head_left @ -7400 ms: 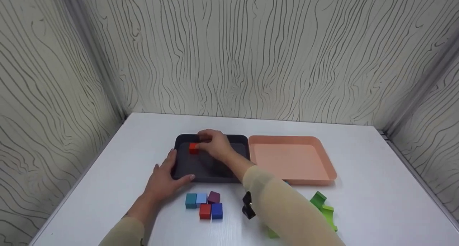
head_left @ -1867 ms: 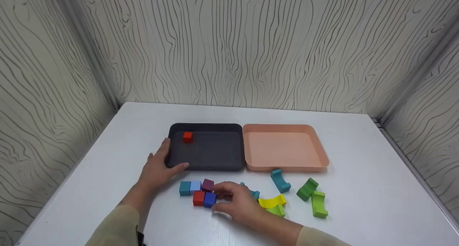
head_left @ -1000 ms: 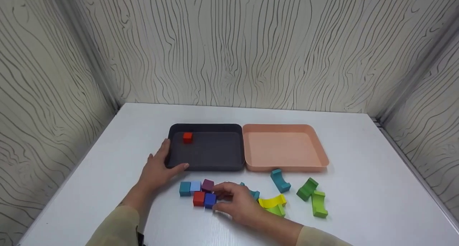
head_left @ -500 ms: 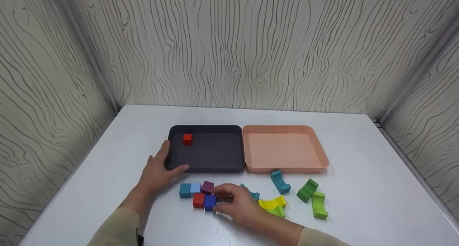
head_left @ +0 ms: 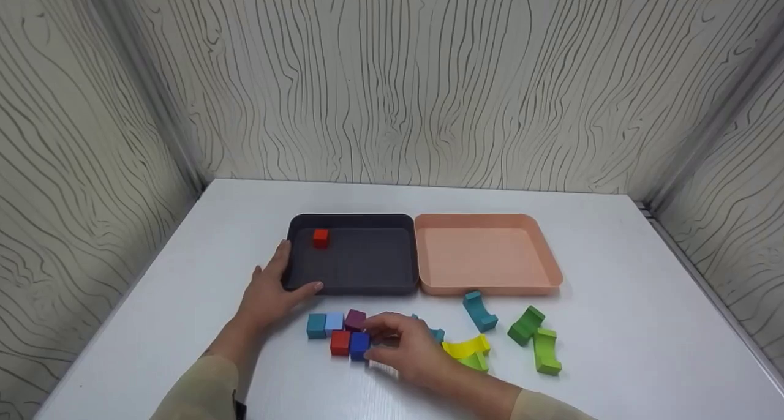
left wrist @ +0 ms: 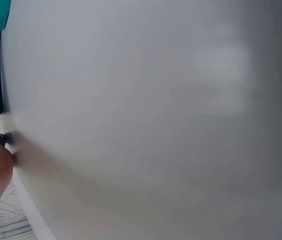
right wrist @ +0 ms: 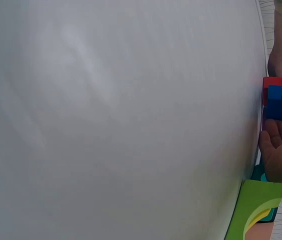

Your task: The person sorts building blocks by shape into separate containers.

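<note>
Fingers on the right hand point(head_left: 409, 349) are curving loosely, parted, the thumb touching a smooth blue cube point(head_left: 359, 346) at lower centre of the frame. Over on the left hand point(head_left: 267, 294), fingers are lying spread and relaxed, touching the dark tray point(head_left: 367, 258) (rounded corners, low walls) near its left end. One red cube point(head_left: 321, 238) is sitting inside, upper left. Concave arched blocks point(head_left: 478, 313) are scattering colour across the lower right.

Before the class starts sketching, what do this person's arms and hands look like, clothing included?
The left hand and right hand are bare, without gloves. Beige sleeves stop short of the wrists; a black item shows beside the left sleeve.
</note>
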Action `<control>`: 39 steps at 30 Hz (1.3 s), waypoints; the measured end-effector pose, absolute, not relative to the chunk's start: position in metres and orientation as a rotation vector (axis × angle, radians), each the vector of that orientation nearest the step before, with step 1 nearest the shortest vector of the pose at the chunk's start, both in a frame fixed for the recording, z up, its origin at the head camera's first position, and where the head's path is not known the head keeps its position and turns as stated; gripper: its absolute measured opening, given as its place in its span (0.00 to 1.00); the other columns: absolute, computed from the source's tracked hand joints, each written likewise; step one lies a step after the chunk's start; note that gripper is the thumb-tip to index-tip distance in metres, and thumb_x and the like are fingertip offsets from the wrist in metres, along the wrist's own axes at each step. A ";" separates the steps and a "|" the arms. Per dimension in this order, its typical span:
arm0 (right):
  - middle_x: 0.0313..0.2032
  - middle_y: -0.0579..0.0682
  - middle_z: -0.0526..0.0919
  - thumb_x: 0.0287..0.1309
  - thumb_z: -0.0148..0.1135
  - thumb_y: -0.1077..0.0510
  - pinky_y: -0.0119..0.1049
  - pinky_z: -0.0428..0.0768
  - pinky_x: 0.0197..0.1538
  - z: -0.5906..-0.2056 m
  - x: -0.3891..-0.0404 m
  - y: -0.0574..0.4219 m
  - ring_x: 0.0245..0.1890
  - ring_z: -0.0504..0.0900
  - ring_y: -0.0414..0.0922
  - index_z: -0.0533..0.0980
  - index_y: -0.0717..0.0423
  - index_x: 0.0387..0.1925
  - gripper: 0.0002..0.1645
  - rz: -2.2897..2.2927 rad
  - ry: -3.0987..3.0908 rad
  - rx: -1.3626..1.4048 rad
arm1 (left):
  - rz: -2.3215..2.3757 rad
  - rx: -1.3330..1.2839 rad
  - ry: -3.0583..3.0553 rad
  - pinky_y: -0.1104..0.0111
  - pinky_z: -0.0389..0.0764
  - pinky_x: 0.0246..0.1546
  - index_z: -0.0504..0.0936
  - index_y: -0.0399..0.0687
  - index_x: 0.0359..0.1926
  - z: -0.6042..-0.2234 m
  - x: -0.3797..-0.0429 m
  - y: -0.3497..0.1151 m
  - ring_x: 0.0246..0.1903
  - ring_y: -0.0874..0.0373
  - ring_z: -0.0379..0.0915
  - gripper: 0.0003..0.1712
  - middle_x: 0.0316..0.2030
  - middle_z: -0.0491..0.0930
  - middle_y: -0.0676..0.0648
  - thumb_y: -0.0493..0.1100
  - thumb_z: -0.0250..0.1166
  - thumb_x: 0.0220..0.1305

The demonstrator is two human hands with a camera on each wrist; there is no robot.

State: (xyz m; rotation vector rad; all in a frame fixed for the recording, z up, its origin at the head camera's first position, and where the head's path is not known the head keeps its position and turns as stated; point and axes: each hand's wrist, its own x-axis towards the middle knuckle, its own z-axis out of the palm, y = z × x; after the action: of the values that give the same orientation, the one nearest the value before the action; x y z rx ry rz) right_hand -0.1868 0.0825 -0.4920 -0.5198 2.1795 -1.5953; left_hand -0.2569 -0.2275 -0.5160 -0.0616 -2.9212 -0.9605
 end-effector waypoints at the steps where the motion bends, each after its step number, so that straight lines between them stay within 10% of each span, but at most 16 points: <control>1: 0.52 0.42 0.87 0.64 0.76 0.61 0.43 0.82 0.64 -0.492 -0.187 0.083 0.52 0.84 0.46 0.84 0.43 0.58 0.23 -1.596 2.186 -0.528 | -0.965 -0.059 -2.922 0.41 0.36 0.80 0.42 0.47 0.86 -0.516 -0.257 -0.227 0.83 0.42 0.41 0.73 0.85 0.44 0.42 0.80 0.67 0.59; 39: 0.51 0.46 0.87 0.64 0.76 0.61 0.36 0.84 0.59 -0.472 -0.191 0.093 0.54 0.85 0.50 0.83 0.53 0.61 0.25 -1.645 2.181 -0.531 | -0.980 -0.066 -2.904 0.41 0.35 0.80 0.43 0.46 0.86 -0.517 -0.257 -0.227 0.83 0.43 0.42 0.71 0.85 0.46 0.42 0.78 0.68 0.60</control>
State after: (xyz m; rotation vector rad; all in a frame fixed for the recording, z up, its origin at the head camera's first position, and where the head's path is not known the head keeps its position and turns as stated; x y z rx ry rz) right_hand -0.1911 0.0926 -0.4720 -0.5307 2.1812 -1.6449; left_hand -0.2572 -0.2271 -0.5169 -0.0663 -2.9043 -0.9797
